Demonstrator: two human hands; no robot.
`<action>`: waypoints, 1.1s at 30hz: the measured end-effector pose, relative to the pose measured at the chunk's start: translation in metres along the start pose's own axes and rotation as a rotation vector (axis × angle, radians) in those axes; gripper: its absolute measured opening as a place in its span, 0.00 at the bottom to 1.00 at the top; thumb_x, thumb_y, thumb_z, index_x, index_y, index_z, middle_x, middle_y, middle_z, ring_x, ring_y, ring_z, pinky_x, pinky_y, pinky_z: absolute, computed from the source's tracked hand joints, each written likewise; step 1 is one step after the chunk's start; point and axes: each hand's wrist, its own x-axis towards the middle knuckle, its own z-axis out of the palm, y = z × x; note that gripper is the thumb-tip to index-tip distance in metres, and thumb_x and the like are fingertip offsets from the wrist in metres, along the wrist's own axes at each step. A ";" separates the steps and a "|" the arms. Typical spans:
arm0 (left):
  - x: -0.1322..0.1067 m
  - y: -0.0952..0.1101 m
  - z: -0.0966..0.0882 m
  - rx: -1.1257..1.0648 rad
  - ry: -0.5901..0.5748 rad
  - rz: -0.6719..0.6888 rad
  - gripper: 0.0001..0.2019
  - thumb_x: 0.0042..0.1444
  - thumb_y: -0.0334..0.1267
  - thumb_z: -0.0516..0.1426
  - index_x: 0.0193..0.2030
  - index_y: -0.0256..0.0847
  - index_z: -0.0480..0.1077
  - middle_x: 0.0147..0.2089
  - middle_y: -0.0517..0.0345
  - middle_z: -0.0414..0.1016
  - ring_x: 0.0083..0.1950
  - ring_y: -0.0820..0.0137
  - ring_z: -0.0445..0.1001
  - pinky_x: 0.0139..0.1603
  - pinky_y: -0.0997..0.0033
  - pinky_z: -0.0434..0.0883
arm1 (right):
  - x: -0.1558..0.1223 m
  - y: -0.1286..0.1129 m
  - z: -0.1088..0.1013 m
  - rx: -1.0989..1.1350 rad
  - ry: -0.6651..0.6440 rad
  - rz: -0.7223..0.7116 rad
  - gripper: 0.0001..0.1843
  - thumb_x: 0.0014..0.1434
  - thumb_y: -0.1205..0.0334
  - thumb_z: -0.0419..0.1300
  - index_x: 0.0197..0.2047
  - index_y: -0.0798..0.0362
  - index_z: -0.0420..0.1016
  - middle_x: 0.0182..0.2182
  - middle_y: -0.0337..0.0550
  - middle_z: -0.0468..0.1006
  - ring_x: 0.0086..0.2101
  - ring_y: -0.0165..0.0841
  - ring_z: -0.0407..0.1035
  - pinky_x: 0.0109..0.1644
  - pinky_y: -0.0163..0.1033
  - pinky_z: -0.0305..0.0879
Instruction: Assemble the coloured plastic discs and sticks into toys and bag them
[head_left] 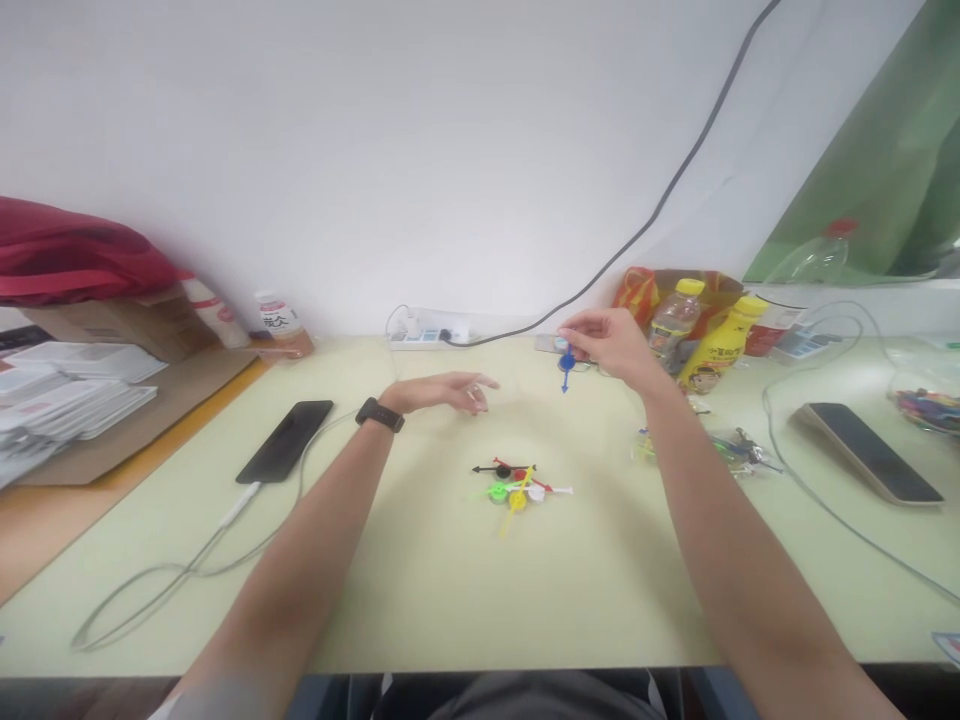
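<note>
My right hand (606,342) is raised over the back of the table, its fingertips pinching one end of a blue plastic arrow spinner (567,363). The arrow's tip points down. To the left, my left hand (446,392), with a dark band on its wrist, hovers with fingers apart; I see nothing clearly held in it. Below and between the hands lies a small pile of similar arrow spinners: a black one (503,471), a red one (520,475), a green one (498,491), a yellow one (517,500) and a white one (535,493), overlapping one another.
A phone (285,442) on a cable lies at left, near stacked white packs (75,400). Clear bags of small parts (739,450) rest at right, before a yellow bottle (721,345). A tilted dark-screened device (874,452) stands farther right. A power strip (420,340) sits by the wall.
</note>
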 end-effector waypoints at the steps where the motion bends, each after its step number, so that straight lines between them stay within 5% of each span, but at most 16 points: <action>1: 0.000 0.001 0.001 -0.011 -0.005 0.011 0.33 0.61 0.48 0.63 0.71 0.47 0.63 0.60 0.45 0.75 0.59 0.55 0.75 0.64 0.54 0.68 | 0.000 -0.001 0.000 -0.006 0.031 0.010 0.17 0.57 0.51 0.72 0.38 0.58 0.82 0.28 0.46 0.81 0.25 0.29 0.73 0.29 0.33 0.71; 6: -0.002 0.005 0.001 -0.050 -0.006 0.050 0.34 0.61 0.49 0.64 0.72 0.46 0.63 0.59 0.43 0.76 0.59 0.55 0.76 0.63 0.53 0.69 | 0.002 -0.001 0.001 -0.035 0.099 0.010 0.14 0.58 0.54 0.71 0.39 0.57 0.82 0.27 0.45 0.81 0.24 0.30 0.74 0.26 0.31 0.70; 13: -0.005 0.000 -0.003 0.015 0.023 0.003 0.34 0.60 0.51 0.64 0.71 0.47 0.63 0.59 0.46 0.75 0.60 0.55 0.74 0.65 0.52 0.67 | 0.002 0.000 0.003 0.077 0.101 0.041 0.13 0.56 0.57 0.74 0.38 0.56 0.80 0.29 0.47 0.83 0.32 0.37 0.81 0.38 0.38 0.81; 25: -0.002 0.010 0.005 -0.008 -0.010 0.067 0.36 0.59 0.48 0.66 0.72 0.48 0.63 0.60 0.46 0.75 0.62 0.54 0.73 0.65 0.52 0.67 | 0.003 0.012 0.027 0.253 -0.194 0.099 0.13 0.55 0.61 0.75 0.39 0.57 0.79 0.35 0.50 0.85 0.38 0.38 0.82 0.48 0.43 0.82; 33: 0.003 0.013 0.012 -0.095 -0.048 0.093 0.34 0.63 0.52 0.62 0.74 0.48 0.61 0.61 0.43 0.74 0.60 0.53 0.73 0.62 0.51 0.68 | 0.001 0.020 0.039 0.060 -0.244 0.129 0.09 0.60 0.64 0.70 0.43 0.57 0.79 0.31 0.46 0.83 0.34 0.37 0.82 0.42 0.39 0.78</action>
